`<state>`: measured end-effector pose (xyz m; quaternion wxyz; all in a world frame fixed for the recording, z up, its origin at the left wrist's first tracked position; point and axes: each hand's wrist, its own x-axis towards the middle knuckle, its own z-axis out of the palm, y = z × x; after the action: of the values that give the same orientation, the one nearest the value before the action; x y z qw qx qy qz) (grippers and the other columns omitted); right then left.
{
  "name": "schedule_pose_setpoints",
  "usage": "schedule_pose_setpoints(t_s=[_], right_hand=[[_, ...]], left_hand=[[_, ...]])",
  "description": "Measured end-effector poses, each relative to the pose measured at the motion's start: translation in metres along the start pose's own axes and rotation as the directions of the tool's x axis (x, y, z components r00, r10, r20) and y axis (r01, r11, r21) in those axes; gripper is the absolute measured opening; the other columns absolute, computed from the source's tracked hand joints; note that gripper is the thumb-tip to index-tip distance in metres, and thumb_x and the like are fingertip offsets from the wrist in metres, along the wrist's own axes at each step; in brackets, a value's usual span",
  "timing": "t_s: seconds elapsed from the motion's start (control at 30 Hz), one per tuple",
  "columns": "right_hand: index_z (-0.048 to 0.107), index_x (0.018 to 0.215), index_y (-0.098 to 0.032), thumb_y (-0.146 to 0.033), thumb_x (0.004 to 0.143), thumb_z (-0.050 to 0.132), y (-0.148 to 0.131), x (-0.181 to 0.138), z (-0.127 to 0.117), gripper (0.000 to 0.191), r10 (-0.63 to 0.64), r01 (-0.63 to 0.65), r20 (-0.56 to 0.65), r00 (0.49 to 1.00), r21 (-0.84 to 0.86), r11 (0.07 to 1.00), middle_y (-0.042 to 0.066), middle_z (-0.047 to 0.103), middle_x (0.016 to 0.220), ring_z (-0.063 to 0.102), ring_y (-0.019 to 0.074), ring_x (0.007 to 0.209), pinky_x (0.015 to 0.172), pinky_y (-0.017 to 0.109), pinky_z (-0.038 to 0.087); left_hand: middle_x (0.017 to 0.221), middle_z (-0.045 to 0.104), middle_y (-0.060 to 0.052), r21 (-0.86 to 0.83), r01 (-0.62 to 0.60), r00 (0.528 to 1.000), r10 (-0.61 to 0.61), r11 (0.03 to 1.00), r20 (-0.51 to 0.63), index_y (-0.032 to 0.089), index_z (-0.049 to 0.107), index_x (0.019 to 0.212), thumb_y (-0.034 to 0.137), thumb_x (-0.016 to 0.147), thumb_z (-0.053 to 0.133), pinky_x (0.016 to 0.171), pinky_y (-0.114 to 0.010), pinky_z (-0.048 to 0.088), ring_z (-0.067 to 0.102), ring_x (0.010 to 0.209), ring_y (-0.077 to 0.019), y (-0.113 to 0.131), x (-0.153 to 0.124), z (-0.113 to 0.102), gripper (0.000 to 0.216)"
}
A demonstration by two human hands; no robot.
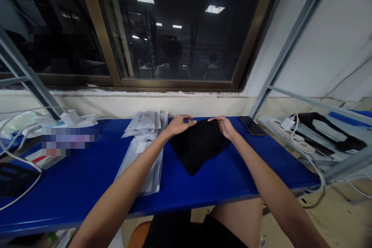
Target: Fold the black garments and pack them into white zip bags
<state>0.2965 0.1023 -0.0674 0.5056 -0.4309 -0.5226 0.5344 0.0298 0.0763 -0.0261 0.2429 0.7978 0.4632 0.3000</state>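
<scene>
A folded black cloth (pixel 200 145) lies on the blue table (pixel 87 178), a little right of centre. My left hand (pixel 179 124) rests on its far left corner with the fingers curled over the edge. My right hand (pixel 224 126) pinches the far right corner of the same cloth. Both forearms reach forward from the near edge of the table.
A stack of clear and white plastic bags (pixel 145 124) lies left of the cloth. A dark phone (pixel 252 125) sits at the far right of the table. A white power strip with cables (pixel 293 139) lies to the right, and a white charger (pixel 69 117) at the left. Grey metal frame posts (pixel 279 62) stand on both sides.
</scene>
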Motion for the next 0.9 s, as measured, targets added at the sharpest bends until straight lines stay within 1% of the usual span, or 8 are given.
schedule_pose_setpoints(t_s=[0.07, 0.2, 0.33, 0.53, 0.6, 0.7, 0.8, 0.9], right_hand=[[0.081, 0.088, -0.017, -0.048, 0.075, 0.067, -0.008, -0.002, 0.003, 0.036, -0.022, 0.022, 0.044, 0.999, 0.006, 1.0, 0.009, 0.079, 0.086, 0.073, 0.0263, 0.084, 0.08, 0.038, 0.057], [0.077, 0.108, -0.024, -0.032, 0.062, 0.086, -0.022, -0.011, 0.001, 0.047, -0.122, 0.122, 0.08, 0.989, -0.002, 0.992, 0.005, 0.075, 0.118, 0.065, 0.0257, 0.118, 0.103, 0.036, 0.049], [0.06, 0.137, -0.032, -0.027, 0.069, 0.083, -0.027, -0.016, -0.008, 0.072, -0.167, 0.236, 0.3, 0.939, -0.209, 0.949, 0.004, 0.067, 0.135, 0.06, 0.0223, 0.126, 0.102, 0.035, 0.05], [0.074, 0.095, -0.021, -0.016, 0.077, 0.063, -0.032, -0.014, -0.003, 0.022, -0.424, 0.469, 0.248, 0.871, -0.676, 0.568, 0.006, 0.074, 0.098, 0.063, 0.027, 0.101, 0.096, 0.046, 0.048], [0.072, 0.095, -0.021, -0.008, 0.078, 0.058, -0.035, -0.018, 0.001, 0.025, -0.586, 0.54, 0.254, 0.769, -0.748, 0.384, 0.007, 0.074, 0.102, 0.057, 0.0287, 0.106, 0.098, 0.047, 0.044], [0.069, 0.096, -0.02, -0.001, 0.081, 0.053, -0.031, -0.027, 0.001, 0.029, -0.682, 0.566, 0.451, 0.576, -0.822, -0.065, 0.009, 0.073, 0.111, 0.053, 0.0303, 0.107, 0.092, 0.045, 0.042], [0.069, 0.097, -0.018, -0.001, 0.088, 0.047, -0.017, -0.033, -0.007, 0.03, -0.506, 0.56, 0.607, 0.612, -0.785, -0.264, 0.013, 0.071, 0.12, 0.053, 0.0306, 0.105, 0.087, 0.045, 0.04], [0.07, 0.1, -0.018, -0.001, 0.089, 0.044, -0.002, -0.028, -0.017, 0.032, -0.365, 0.572, 0.607, 0.706, -0.792, -0.213, 0.017, 0.069, 0.121, 0.053, 0.0326, 0.11, 0.09, 0.047, 0.04]], left_hand=[[0.103, 0.075, -0.012, 0.061, 0.039, 0.999, -0.039, 0.997, -0.007, 0.013, 0.073, 0.114, 0.044, 0.081, 0.071, 0.082, -0.037, 0.052, 0.069, 0.09, -0.0275, -0.004, 0.0, 0.003, 0.045], [0.084, 0.074, -0.004, 0.134, -0.015, 0.999, 0.008, 0.991, 0.052, 0.016, 0.073, 0.086, 0.03, 0.078, 0.073, 0.08, -0.032, 0.051, 0.07, 0.085, -0.0249, -0.005, -0.002, -0.002, 0.016], [0.101, 0.074, -0.005, 0.175, -0.111, 0.994, 0.111, 0.978, 0.011, 0.016, 0.07, 0.1, 0.024, 0.085, 0.067, 0.087, -0.032, 0.05, 0.068, 0.096, -0.0236, 0.001, -0.003, -0.007, 0.017], [0.117, 0.07, -0.008, 0.274, -0.215, 0.972, 0.231, 0.937, -0.029, 0.019, 0.068, 0.115, 0.018, 0.088, 0.065, 0.095, -0.036, 0.048, 0.065, 0.108, -0.026, 0.016, -0.012, -0.011, 0.027], [0.118, 0.067, -0.01, 0.375, -0.226, 0.956, 0.279, 0.899, -0.094, 0.018, 0.066, 0.119, 0.017, 0.094, 0.056, 0.095, -0.038, 0.048, 0.061, 0.114, -0.027, 0.023, -0.022, -0.011, 0.027], [0.114, 0.065, -0.012, 0.611, -0.299, 0.924, 0.381, 0.733, -0.005, 0.017, 0.064, 0.124, 0.015, 0.099, 0.046, 0.083, -0.037, 0.051, 0.06, 0.112, -0.0276, 0.031, -0.041, -0.004, 0.03], [0.114, 0.065, -0.012, 0.691, -0.421, 0.902, 0.355, 0.588, 0.247, 0.019, 0.066, 0.12, 0.01, 0.098, 0.044, 0.077, -0.036, 0.051, 0.059, 0.109, -0.0272, 0.03, -0.056, 0.009, 0.032], [0.115, 0.065, -0.013, 0.695, -0.408, 0.913, 0.271, 0.592, 0.306, 0.018, 0.069, 0.113, 0.012, 0.098, 0.045, 0.078, -0.036, 0.05, 0.059, 0.109, -0.0277, 0.023, -0.061, 0.019, 0.029]])
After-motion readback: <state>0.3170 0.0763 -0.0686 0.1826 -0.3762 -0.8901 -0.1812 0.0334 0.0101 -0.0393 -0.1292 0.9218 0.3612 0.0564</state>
